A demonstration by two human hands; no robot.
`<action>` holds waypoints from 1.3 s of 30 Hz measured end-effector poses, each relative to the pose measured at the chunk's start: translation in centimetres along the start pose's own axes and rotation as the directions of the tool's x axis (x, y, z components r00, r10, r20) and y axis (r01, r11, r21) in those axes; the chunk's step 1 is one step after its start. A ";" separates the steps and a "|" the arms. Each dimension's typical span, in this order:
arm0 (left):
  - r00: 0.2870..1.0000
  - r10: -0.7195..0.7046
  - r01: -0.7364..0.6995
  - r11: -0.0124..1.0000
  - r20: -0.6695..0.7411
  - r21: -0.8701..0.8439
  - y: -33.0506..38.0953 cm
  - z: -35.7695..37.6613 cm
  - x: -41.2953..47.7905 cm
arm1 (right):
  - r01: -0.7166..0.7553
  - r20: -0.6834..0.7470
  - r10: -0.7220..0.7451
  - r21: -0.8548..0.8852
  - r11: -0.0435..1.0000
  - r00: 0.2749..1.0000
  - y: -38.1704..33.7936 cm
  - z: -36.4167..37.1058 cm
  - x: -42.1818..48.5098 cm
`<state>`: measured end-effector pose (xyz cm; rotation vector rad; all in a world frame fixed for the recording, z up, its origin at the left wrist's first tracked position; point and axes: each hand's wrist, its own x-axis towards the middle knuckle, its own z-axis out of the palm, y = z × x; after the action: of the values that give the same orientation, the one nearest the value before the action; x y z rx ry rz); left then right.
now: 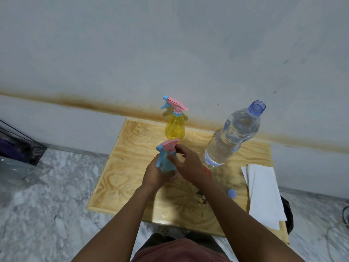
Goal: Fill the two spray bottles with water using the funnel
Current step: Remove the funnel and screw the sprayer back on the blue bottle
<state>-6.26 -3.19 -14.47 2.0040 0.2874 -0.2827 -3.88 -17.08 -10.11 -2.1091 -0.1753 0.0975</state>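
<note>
A blue spray bottle (166,163) with a pink and blue trigger head stands near the middle of the wooden table (120,178). My left hand (156,173) wraps its body from the left. My right hand (186,163) is on its neck collar just under the trigger head. Behind it a yellow spray bottle (174,128) with its trigger head on stands upright by the wall. A large clear water bottle (233,136) stands uncapped at the right. A red thing (207,172), perhaps the funnel, is mostly hidden behind my right wrist.
A blue bottle cap (232,193) lies on the table right of my right forearm. Folded white paper towels (263,193) rest on the table's right edge. The wall rises directly behind the table. A dark bag (20,146) sits on the marble floor at the left.
</note>
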 end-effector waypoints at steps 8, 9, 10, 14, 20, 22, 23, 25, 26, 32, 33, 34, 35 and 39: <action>1.000 0.003 -0.006 0.997 -0.029 -0.072 1.1 -0.5 0.5 | -0.027 -0.039 0.031 0.077 0.997 0.999 -0.7 -0.6 0.8; 1.000 0.011 -0.013 0.997 -0.022 -0.081 1.2 -0.7 0.5 | -0.026 -0.050 0.030 0.084 0.996 0.998 -0.9 -0.8 1.0; 1.000 0.020 -0.021 0.996 -0.016 -0.083 1.4 -0.8 0.5 | -0.020 -0.060 0.026 0.090 0.996 0.998 -1.1 -1.0 1.1; 0.996 0.092 -0.092 0.994 -0.011 -0.058 2.7 -1.5 0.5 | -0.013 -0.065 0.023 0.137 0.991 0.998 -2.1 -2.0 1.7; 0.974 0.220 -0.221 0.975 -0.053 -0.019 5.2 -2.7 0.2 | 0.027 -0.092 -0.010 0.185 0.982 0.996 -4.4 -3.3 2.7; 0.970 0.236 -0.239 0.969 -0.057 -0.058 5.9 -3.0 0.1 | 0.015 -0.099 0.007 0.223 0.975 0.995 -5.3 -3.7 3.0; 0.969 0.241 -0.244 0.967 -0.057 -0.075 6.3 -3.1 0.0 | 0.007 -0.101 0.019 0.250 0.968 0.995 -5.8 -4.0 3.2; 0.966 0.253 -0.258 0.960 -0.060 -0.105 7.3 -3.4 -0.2 | -0.009 -0.102 0.042 0.299 0.954 0.994 -6.7 -4.5 3.4; 0.963 0.261 -0.267 0.956 -0.064 -0.119 7.8 -3.5 -0.4 | -0.017 -0.100 0.052 0.321 0.947 0.994 -7.2 -4.7 3.5; 0.951 0.306 -0.310 0.941 -0.053 -0.134 9.8 -4.6 -1.1 | 0.008 -0.023 0.002 0.400 0.917 1.000 -9.2 -7.0 3.0; 0.947 0.317 -0.322 0.938 -0.058 -0.127 10.1 -4.7 -1.3 | 0.013 -0.010 -0.010 0.416 0.909 1.000 -9.5 -7.4 2.9; 0.943 0.326 -0.332 0.935 -0.063 -0.124 10.3 -4.8 -1.4 | 0.019 0.000 -0.021 0.423 0.906 1.000 -9.8 -7.7 2.7; 0.940 0.334 -0.340 0.932 -0.067 -0.123 10.5 -4.8 -1.5 | 0.028 0.010 -0.035 0.424 0.905 0.999 -10.0 -7.9 2.6; 0.935 0.346 -0.354 0.928 -0.082 -0.116 11.3 -5.1 -2.0 | 0.041 0.047 -0.068 0.442 0.896 0.997 -10.7 -8.6 2.0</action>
<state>-4.15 -3.64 -2.08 1.8953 -0.0186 0.0240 -1.64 -18.59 3.52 -1.6463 -0.2257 0.1534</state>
